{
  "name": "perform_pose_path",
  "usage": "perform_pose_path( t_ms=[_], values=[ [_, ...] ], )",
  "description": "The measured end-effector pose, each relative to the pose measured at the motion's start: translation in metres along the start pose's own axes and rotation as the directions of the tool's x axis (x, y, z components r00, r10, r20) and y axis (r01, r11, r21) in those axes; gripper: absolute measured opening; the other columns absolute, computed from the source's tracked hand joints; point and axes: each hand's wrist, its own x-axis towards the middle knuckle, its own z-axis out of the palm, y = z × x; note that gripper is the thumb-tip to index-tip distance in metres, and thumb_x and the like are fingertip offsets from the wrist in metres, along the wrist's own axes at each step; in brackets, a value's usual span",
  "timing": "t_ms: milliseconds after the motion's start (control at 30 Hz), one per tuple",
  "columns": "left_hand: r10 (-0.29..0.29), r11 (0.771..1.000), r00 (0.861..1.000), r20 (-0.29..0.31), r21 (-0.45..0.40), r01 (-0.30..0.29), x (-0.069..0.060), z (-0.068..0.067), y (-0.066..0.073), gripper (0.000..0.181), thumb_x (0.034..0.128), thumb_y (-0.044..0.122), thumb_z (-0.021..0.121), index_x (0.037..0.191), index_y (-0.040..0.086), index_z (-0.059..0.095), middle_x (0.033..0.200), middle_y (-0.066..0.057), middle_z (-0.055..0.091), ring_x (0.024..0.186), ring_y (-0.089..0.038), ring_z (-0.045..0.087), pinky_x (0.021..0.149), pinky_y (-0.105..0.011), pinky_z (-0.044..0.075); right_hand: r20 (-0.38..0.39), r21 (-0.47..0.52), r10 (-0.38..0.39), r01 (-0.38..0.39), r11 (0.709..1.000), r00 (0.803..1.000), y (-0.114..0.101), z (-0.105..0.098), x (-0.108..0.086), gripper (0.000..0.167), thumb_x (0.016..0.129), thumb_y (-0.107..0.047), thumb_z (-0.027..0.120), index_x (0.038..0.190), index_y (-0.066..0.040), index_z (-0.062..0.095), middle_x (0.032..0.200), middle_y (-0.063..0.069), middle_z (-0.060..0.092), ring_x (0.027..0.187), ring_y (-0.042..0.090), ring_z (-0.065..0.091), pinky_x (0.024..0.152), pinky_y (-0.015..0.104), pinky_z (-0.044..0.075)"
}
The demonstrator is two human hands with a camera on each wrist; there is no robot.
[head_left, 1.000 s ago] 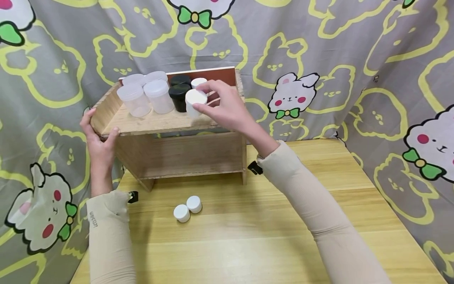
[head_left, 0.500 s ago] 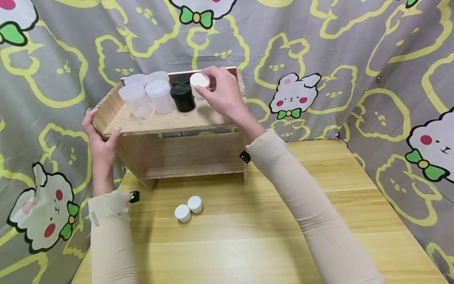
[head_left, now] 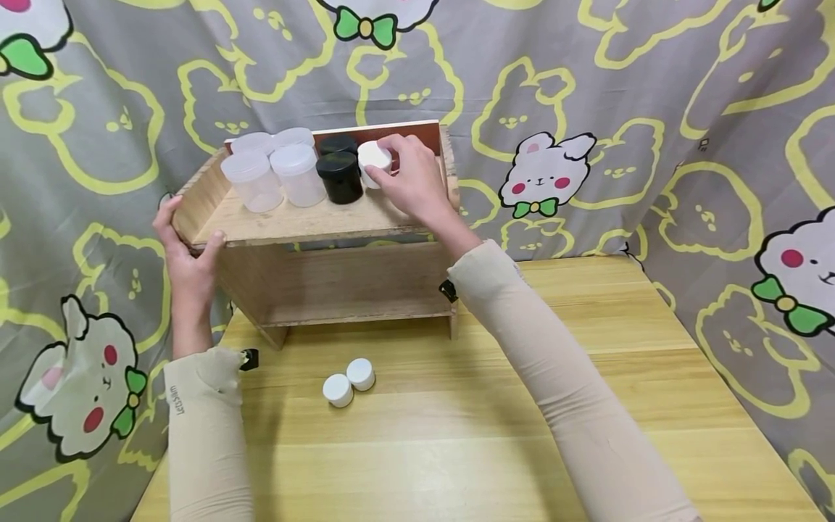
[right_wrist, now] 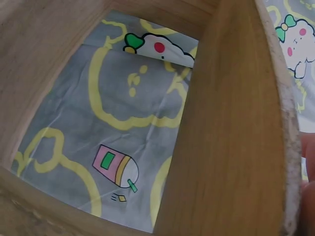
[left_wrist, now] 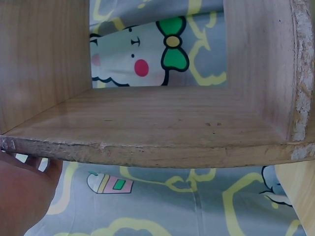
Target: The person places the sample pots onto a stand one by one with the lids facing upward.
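Observation:
In the head view my right hand [head_left: 417, 177] pinches a small white-lidded jar [head_left: 375, 161] on the upper board of a wooden shelf [head_left: 293, 230], beside a black-lidded jar [head_left: 341, 177]. Another black jar [head_left: 338, 143] stands behind that one. To their left are several clear frosted jars [head_left: 296, 174]. My left hand [head_left: 189, 257] grips the shelf's left end, its thumb on the front edge. In the left wrist view part of the left hand [left_wrist: 27, 194] shows at the board's edge. Only a sliver of the right hand [right_wrist: 307, 157] appears in the right wrist view.
Two small white jars, a nearer one [head_left: 337, 390] and a farther one [head_left: 361, 373], stand side by side on the wooden table [head_left: 457, 442] before the shelf. A grey patterned curtain [head_left: 457, 65] hangs behind and at both sides. The shelf's lower board [head_left: 352, 286] lies beneath the jars.
My right hand has carried the white jar back and slightly right, from in front of the black jars to beside them on the upper board. The left hand keeps its grip on the shelf.

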Motion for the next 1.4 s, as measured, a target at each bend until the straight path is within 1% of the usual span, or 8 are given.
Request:
perform_pose_path(
  t_ms=[167,433,700,1033,1300,1400],
  values=[
    [0.003,1.0,1.0,0.006,-0.007,-0.003,-0.0004,0.0004,0.0007,0.072,0.0827,0.007,0.07,0.148,0.017,0.042,0.16,-0.002,0.034,0.138,-0.021,0.037,0.111,-0.027,0.026,0.016,0.03,0.005,-0.005,1.0,1.0,0.0041,0.0051,-0.0004,0.048,0.095,-0.036,0.074,0.134,-0.01,0.066,0.123,0.008,0.065,0.106,0.017,0.066,0.094,0.028,0.047],
    [0.019,1.0,1.0,0.011,-0.005,-0.019,-0.0001,-0.0006,-0.0036,0.072,0.0822,0.007,0.07,0.148,0.018,0.043,0.16,-0.002,0.034,0.138,-0.022,0.038,0.112,-0.028,0.026,0.034,0.061,0.026,-0.028,0.998,0.999,0.0072,0.0074,-0.002,0.048,0.096,-0.035,0.073,0.135,-0.008,0.065,0.127,0.009,0.065,0.109,0.019,0.065,0.095,0.03,0.048],
    [0.014,1.0,1.0,0.012,0.003,-0.014,0.0005,0.0016,-0.0028,0.071,0.0829,0.008,0.07,0.148,0.016,0.042,0.16,-0.003,0.033,0.138,-0.022,0.038,0.112,-0.028,0.026,0.038,0.084,0.037,-0.04,0.996,0.999,0.01,0.0082,-0.0009,0.048,0.097,-0.034,0.072,0.135,-0.006,0.064,0.13,0.01,0.065,0.113,0.022,0.066,0.097,0.032,0.049],
    [0.021,1.0,1.0,0.007,0.004,-0.021,0.0009,0.0003,-0.0017,0.072,0.0825,0.008,0.07,0.148,0.018,0.042,0.16,-0.002,0.033,0.138,-0.021,0.038,0.112,-0.027,0.026,0.034,0.074,0.029,-0.032,0.997,0.999,0.0072,0.007,-0.0004,0.046,0.096,-0.031,0.072,0.134,-0.006,0.065,0.127,0.01,0.066,0.111,0.022,0.066,0.096,0.031,0.049],
    [0.028,1.0,0.999,0.015,-0.005,-0.028,-0.0017,0.0003,0.0004,0.071,0.0828,0.009,0.07,0.148,0.02,0.043,0.159,-0.001,0.035,0.137,-0.022,0.039,0.111,-0.028,0.027,0.051,0.069,0.039,-0.043,0.997,0.998,0.0076,0.0087,-0.0001,0.048,0.097,-0.033,0.072,0.136,-0.007,0.064,0.129,0.01,0.065,0.112,0.021,0.066,0.096,0.031,0.049],
    [0.019,1.0,1.0,0.018,0.004,-0.019,-0.0023,0.0003,0.0012,0.071,0.0832,0.01,0.07,0.148,0.021,0.043,0.159,-0.001,0.035,0.137,-0.022,0.039,0.11,-0.029,0.027,0.044,0.061,0.036,-0.039,0.997,0.998,0.0076,0.009,-0.0006,0.049,0.097,-0.034,0.071,0.137,-0.008,0.063,0.13,0.01,0.063,0.113,0.021,0.064,0.096,0.031,0.048]
  ],
)
